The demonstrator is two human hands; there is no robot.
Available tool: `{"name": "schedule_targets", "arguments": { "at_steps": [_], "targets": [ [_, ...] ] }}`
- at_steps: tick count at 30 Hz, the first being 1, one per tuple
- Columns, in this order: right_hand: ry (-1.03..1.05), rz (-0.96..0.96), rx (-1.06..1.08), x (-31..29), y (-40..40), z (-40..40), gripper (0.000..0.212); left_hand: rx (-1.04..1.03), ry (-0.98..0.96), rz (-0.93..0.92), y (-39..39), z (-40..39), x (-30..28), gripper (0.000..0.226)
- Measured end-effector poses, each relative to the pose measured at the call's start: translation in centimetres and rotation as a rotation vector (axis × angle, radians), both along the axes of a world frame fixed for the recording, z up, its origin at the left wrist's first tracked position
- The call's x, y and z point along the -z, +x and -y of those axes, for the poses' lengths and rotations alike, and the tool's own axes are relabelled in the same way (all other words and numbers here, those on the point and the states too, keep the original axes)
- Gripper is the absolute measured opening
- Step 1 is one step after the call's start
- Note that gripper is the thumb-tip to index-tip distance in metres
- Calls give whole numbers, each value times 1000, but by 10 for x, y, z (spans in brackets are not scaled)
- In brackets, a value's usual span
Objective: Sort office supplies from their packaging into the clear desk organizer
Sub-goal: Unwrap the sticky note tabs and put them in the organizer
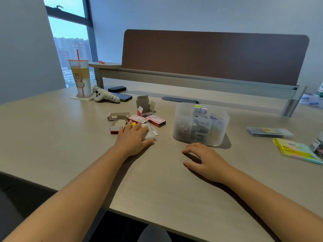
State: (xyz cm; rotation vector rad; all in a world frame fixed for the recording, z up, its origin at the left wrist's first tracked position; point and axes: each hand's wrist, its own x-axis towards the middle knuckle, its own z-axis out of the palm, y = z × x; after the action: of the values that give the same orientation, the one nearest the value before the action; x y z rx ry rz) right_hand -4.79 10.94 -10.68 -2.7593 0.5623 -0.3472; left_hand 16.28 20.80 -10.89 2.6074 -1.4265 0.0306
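The left hand (134, 138) lies flat over a small clear plastic packet (151, 132) at the near edge of the packaging pile, fingers straight and spread, pressing rather than gripping. A slip looks likely here: the packet is slick, and a sweep across it could scatter the small yellow pieces (133, 124) showing under the fingertips, or nudge the red-and-white staple boxes (152, 120) just beyond. The opened cardboard cartons (145, 106) on the far side look light enough to tip if bumped.

The right hand (206, 160) rests on the desk (157, 186) near the organizer, fingers loosely curled and holding nothing.

The clear desk organizer (201, 125) stands right of the pile, well apart from it. Its divided compartments already hold dark metal clips towards the near side and pastel sticky tabs upright at the far side; exact contents are blurred. Further right lie a sticky note pad (297, 151) and a flat clear case (270, 132), not yet sorted.
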Motion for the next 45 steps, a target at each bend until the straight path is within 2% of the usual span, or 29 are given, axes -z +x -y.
{"name": "schedule_targets", "arguments": {
  "at_steps": [4, 6, 8, 11, 13, 18, 22, 27, 34, 41, 45],
  "targets": [
    [16, -4, 29, -3, -9, 7, 41, 41, -175, 6, -13, 3, -6, 70],
    [18, 14, 79, -6, -23, 15, 40, 126, -344, -9, -28, 2, -13, 63],
    [16, 40, 159, -6, -42, 25, 38, 260, -435, -20, -48, 2, -21, 53],
    [33, 82, 326, -6, -76, 43, 33, 482, -316, -90, -83, 17, -28, 40],
    [42, 113, 442, -6, -100, 56, 32, 588, -210, -113, -110, 38, -27, 39],
    [-25, 144, 677, -6, -149, 88, 37, 694, -45, -111, -165, 88, -14, 55],
    [-55, 108, 783, -4, -170, 111, 41, 756, -30, -74, -180, 108, -8, 56],
    [-46, 83, 789, -6, -174, 132, 55, 762, -38, -87, -181, 115, -5, 56],
    [-55, 33, 679, -6, -171, 132, 44, 753, -38, -103, -178, 118, -2, 55],
    [48, 0, 627, -9, -172, 120, 56, 760, -52, -110, -179, 115, -1, 55],
    [-15, 25, 633, -8, -171, 113, 46, 746, -85, -145, -179, 114, 0, 57]
  ]
}}
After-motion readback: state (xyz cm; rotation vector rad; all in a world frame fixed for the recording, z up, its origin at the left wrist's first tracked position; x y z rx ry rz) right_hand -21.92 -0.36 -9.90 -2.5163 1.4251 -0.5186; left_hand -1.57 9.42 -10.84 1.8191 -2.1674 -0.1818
